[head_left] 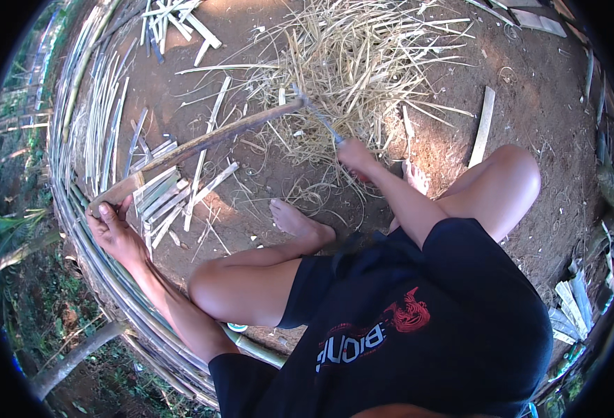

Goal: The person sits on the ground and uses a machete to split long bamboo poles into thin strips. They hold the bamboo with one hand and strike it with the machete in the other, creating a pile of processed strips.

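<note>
My left hand point(114, 226) grips the near end of a long brown bamboo slat point(202, 143), which slants up to the right above the ground. My right hand point(354, 152) is closed on the handle of a knife point(319, 115). The knife's blade meets the slat's far end near the straw-coloured pile of shavings point(352, 66). I sit low with bare legs; my left foot point(294, 219) rests on the dirt under the slat, my right foot point(415, 177) beside my right forearm.
A thick bundle of long split bamboo strips point(87, 104) curves along the left. Short cut slats point(160, 198) lie near my left hand and more at the top point(174, 21). A single flat slat point(485, 125) lies on the dirt at right.
</note>
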### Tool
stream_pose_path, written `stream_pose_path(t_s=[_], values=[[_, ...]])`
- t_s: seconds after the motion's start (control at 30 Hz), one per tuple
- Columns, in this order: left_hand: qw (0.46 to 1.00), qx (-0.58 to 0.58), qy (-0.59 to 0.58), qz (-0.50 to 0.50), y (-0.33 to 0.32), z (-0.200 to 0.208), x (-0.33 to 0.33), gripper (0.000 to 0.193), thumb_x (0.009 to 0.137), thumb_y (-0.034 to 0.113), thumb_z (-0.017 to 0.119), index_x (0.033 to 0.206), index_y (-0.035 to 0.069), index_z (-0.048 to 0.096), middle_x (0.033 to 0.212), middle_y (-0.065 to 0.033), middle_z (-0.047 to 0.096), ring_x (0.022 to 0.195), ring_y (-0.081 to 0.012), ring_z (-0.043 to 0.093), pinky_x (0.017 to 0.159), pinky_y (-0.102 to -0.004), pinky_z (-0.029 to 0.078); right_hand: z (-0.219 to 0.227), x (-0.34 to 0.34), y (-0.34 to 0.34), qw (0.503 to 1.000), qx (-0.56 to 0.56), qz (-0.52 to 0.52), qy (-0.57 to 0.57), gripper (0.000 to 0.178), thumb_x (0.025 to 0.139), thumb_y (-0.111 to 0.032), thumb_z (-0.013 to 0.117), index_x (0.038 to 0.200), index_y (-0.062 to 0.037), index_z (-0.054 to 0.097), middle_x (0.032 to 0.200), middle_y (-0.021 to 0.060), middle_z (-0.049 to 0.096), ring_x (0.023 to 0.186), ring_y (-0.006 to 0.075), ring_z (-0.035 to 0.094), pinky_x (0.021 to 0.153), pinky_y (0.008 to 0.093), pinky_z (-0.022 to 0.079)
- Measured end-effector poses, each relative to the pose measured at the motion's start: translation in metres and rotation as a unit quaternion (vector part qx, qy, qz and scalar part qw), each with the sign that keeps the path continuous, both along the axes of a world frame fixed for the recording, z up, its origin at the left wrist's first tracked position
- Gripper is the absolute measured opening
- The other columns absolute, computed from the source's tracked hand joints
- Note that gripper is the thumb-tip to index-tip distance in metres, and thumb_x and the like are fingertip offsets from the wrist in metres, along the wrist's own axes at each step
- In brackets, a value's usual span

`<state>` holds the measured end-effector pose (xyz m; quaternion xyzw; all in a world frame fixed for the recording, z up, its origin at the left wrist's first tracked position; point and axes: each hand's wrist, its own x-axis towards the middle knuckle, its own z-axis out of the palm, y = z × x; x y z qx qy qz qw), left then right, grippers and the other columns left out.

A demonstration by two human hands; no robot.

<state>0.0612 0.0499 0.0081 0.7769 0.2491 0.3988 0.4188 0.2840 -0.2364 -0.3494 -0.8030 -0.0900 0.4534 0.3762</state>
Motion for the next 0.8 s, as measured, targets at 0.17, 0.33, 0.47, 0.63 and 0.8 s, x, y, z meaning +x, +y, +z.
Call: stream_pose_path(t_s=[0.17, 0.33, 0.47, 0.63, 0.8], values=[[1.000, 0.001, 0.004, 0.004, -0.004, 0.003, 0.007, 0.019, 0.098, 0.016, 0.048, 0.104, -0.001, 0.051, 0.094, -0.0105, 0.059, 0.086, -0.0165, 0.061, 0.078, -0.0363, 0.058, 0.040, -0.002, 0.008, 0.993, 0.029, 0.084, -0.076, 0.025, 0.084, -0.018, 0.056, 0.095, 0.0029, 0.064, 0.080, 0.0218, 0.066, 0.072, 0.0318, 0.066, 0.069, 0.0423, 0.053], [1.000, 0.002, -0.005, -0.001, 0.000, -0.003, 0.002, 0.018, 0.099, 0.016, 0.048, 0.106, -0.001, 0.050, 0.091, -0.0086, 0.057, 0.081, -0.0150, 0.059, 0.079, -0.0357, 0.058, -0.004, 0.019, -0.013, 1.000, -0.006, 0.015, 0.027, 0.028, 0.085, -0.017, 0.052, 0.099, 0.0041, 0.064, 0.075, 0.0193, 0.065, 0.064, 0.0287, 0.065, 0.059, 0.0387, 0.053], [1.000, -0.015, 0.008, 0.013, -0.009, -0.003, -0.004, 0.019, 0.099, 0.016, 0.048, 0.108, 0.000, 0.050, 0.093, -0.0085, 0.056, 0.082, -0.0144, 0.058, 0.080, -0.0364, 0.057, 0.020, -0.001, -0.003, 0.999, 0.012, 0.031, -0.028, 0.032, 0.086, -0.019, 0.052, 0.105, 0.0040, 0.061, 0.073, 0.0170, 0.065, 0.065, 0.0295, 0.065, 0.060, 0.0399, 0.054], [0.998, -0.062, -0.022, 0.006, 0.009, -0.015, -0.034, 0.027, 0.096, 0.022, 0.053, 0.114, 0.003, 0.047, 0.103, -0.0106, 0.057, 0.104, -0.0188, 0.055, 0.095, -0.0418, 0.046, 0.008, -0.006, -0.007, 0.998, -0.018, 0.008, 0.055, 0.033, 0.089, -0.024, 0.049, 0.104, 0.0023, 0.062, 0.079, 0.0205, 0.066, 0.082, 0.0375, 0.066, 0.074, 0.0457, 0.052], [0.957, -0.199, -0.138, -0.158, -0.011, -0.008, -0.022, 0.026, 0.097, 0.025, 0.050, 0.117, 0.009, 0.046, 0.115, -0.0157, 0.058, 0.123, -0.0335, 0.046, 0.109, -0.0469, 0.030, 0.042, 0.004, 0.002, 1.000, -0.003, 0.027, 0.009, 0.022, 0.083, -0.017, 0.050, 0.085, 0.0017, 0.062, 0.069, 0.0181, 0.064, 0.057, 0.0246, 0.066, 0.055, 0.0372, 0.053]])
